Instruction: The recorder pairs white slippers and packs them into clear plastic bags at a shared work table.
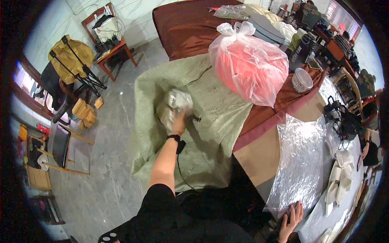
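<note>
The left hand closes around a crumpled clear plastic bundle at the mouth of a green woven sack draped off the table. A tied translucent bag of red contents crowds the sack's upper edge. The right hand lies flat, fingers spread, on a silvery plastic sheet.

Beneath me I note a grey marble-patterned floor, and at top left a pale wall with a red wooden side table against it. A long table under brown cloth runs ahead of me. At my left stand wooden chairs; a bright window shows top right.
</note>
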### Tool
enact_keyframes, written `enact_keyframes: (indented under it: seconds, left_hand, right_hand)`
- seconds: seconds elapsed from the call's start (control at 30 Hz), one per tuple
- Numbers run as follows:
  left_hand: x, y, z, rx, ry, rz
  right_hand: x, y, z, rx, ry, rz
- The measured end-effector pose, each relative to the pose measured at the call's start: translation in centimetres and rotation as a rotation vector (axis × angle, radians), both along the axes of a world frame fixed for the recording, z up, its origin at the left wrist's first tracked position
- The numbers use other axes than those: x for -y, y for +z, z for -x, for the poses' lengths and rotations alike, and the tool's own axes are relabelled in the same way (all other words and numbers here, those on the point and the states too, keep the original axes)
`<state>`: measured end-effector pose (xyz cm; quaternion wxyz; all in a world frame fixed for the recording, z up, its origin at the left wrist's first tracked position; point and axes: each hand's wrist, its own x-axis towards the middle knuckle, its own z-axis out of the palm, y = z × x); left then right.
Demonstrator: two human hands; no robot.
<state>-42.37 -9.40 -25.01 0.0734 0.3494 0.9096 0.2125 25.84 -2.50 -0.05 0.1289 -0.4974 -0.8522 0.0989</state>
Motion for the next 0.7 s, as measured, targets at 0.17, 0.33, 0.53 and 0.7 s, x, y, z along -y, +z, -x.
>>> enact_keyframes:
  seconds: [0.17,0.33,0.53,0.7]
  left_hand:
    - [-3.0,-2.6,-9.0,0.418,-0.031,0.431]
    - [0.6,-5.6,-9.9,-0.145,-0.366,0.339]
    - [3.8,-1.9,-10.8,-0.111,-0.689,0.074]
    - [7.6,6.1,-11.2,0.181,-0.387,0.162]
  right_hand:
    - [-0.6,-0.6,-2.9,0.073,0.132,-0.033]
    - [0.2,0.1,0.3,0.012,-0.032,0.002]
    - [0.0,0.4,0.4,0.022,-0.057,-0.002]
    - [0.3,0.5,0.8,0.010,-0.049,-0.017]
